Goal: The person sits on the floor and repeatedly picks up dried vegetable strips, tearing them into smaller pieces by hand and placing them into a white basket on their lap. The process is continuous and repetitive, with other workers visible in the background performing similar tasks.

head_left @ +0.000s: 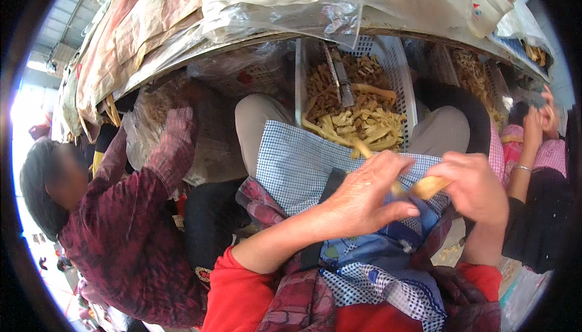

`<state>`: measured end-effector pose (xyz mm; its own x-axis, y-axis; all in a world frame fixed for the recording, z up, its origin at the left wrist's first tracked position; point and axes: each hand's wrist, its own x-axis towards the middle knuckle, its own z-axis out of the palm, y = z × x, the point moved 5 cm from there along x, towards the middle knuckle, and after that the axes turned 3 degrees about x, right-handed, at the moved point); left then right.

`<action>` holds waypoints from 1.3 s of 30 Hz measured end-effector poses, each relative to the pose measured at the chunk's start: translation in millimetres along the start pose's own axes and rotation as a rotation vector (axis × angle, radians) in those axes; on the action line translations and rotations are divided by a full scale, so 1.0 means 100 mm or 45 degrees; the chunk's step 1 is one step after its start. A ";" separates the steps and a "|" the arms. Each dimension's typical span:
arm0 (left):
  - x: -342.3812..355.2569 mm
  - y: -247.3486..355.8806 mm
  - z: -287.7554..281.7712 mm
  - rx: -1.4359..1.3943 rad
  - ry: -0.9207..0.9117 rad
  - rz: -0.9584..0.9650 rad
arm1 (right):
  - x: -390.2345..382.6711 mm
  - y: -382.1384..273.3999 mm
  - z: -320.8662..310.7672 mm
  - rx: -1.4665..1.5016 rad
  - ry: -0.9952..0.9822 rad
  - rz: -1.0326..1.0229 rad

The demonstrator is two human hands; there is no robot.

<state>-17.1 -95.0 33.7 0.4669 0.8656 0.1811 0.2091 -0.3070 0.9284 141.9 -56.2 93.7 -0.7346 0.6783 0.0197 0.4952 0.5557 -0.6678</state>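
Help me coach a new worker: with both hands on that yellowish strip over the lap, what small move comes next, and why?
Probably drop the strip forward into the white basket. Left hand and right hand hold it just behind the basket's pile of similar pieces.

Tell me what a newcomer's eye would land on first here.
At centre, the left hand and right hand grip a pale yellow strip over a checked apron. Just beyond stands a white basket heaped with similar pieces; a person in dark red crouches at left.
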 end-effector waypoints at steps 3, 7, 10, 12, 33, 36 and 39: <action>0.03 -0.09 0.28 -0.934 -0.021 -0.438 | 0.13 -0.15 0.08 -0.134 0.175 -0.106; 0.03 0.06 -0.02 -0.106 -0.230 -0.366 | -0.08 0.31 -0.02 0.189 -0.084 -0.191; 0.04 0.07 -0.30 0.495 -0.092 -0.058 | -0.26 0.51 0.23 0.571 -0.155 0.060; 0.11 -0.01 -0.36 0.626 -0.001 -0.064 | -0.26 0.48 0.36 1.017 -0.300 0.137; -0.09 -0.38 -0.10 -0.664 0.028 -0.800 | 0.06 0.62 0.84 1.727 0.211 0.490; 0.00 -0.39 -0.08 -0.409 -0.185 -0.548 | 0.15 0.59 0.88 1.914 0.114 0.484; 0.00 -0.42 0.01 -0.828 -0.067 -0.720 | 0.18 0.60 0.93 2.063 0.263 0.394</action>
<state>-24.5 -82.8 -5.3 0.4837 0.7956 -0.3647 -0.1038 0.4659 0.8787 115.4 -55.4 -15.3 -0.5718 0.7819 -0.2484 -0.4599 -0.5562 -0.6922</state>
